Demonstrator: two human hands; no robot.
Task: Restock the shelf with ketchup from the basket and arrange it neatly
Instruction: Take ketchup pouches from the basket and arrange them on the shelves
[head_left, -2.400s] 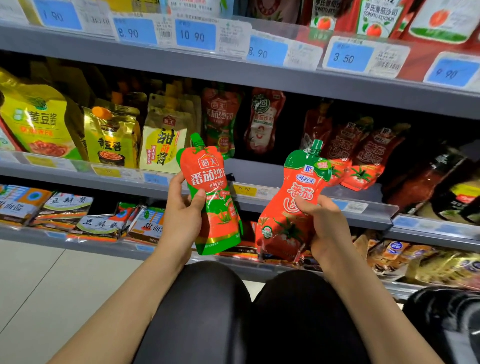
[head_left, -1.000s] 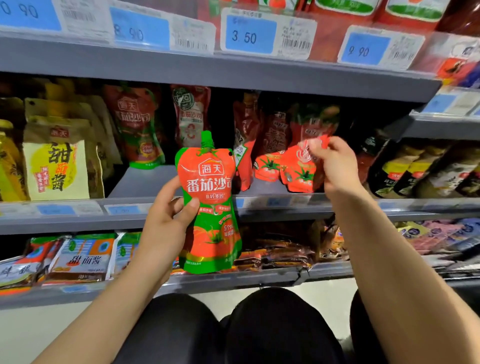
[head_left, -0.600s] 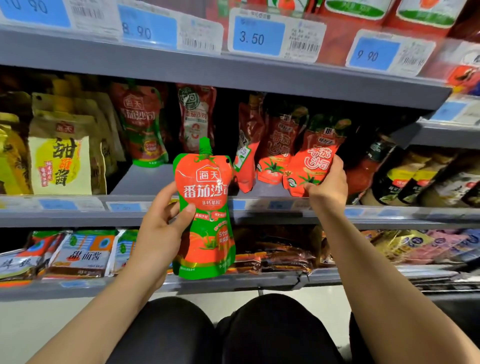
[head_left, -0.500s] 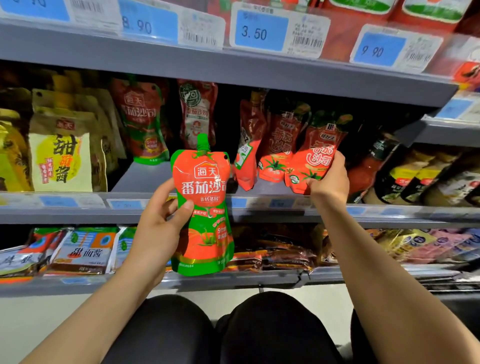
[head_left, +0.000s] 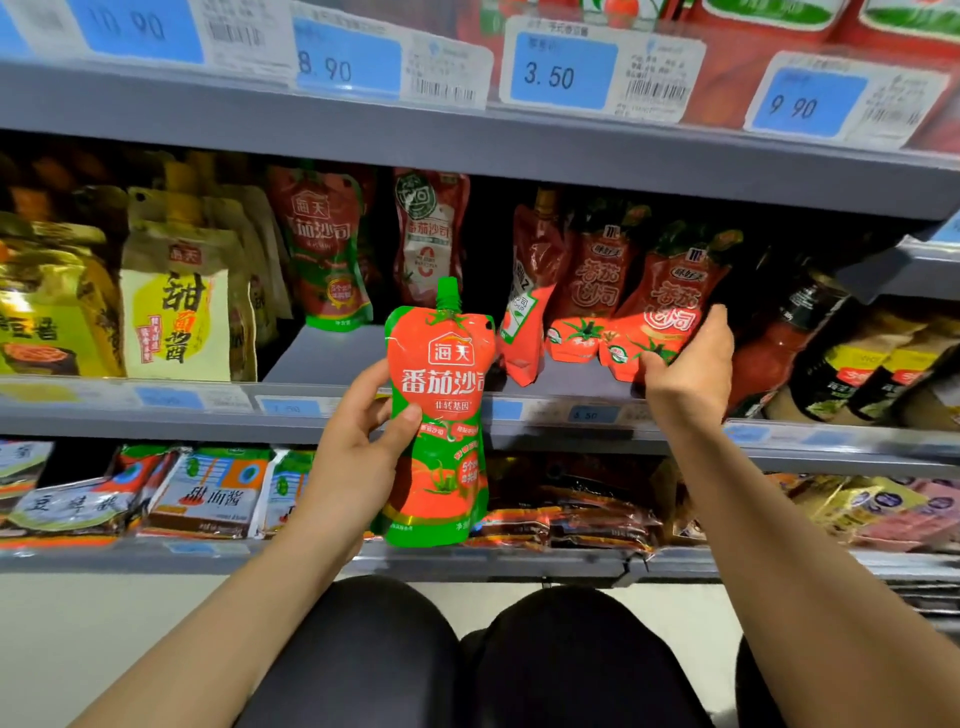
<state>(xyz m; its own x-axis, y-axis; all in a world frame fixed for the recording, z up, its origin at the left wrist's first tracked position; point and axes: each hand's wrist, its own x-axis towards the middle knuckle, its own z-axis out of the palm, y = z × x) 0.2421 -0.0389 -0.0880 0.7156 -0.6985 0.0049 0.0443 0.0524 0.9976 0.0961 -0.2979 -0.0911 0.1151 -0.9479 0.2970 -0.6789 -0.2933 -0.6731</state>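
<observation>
Glossy plastic film on the ketchup pouch (head_left: 439, 415) in the left hand (head_left: 358, 457), creased, with bright glare and a ribbed green plastic spout. Same shiny, crinkled film on the red pouch (head_left: 665, 306) under the right hand (head_left: 691, 364). Matt grey painted metal on the shelf (head_left: 332, 358), smooth. Clear glossy plastic strip along its front edge over paper price tags (head_left: 561, 67). Metallic gold foil sheen on the yellow sauce bags (head_left: 52, 312) at the left end.
</observation>
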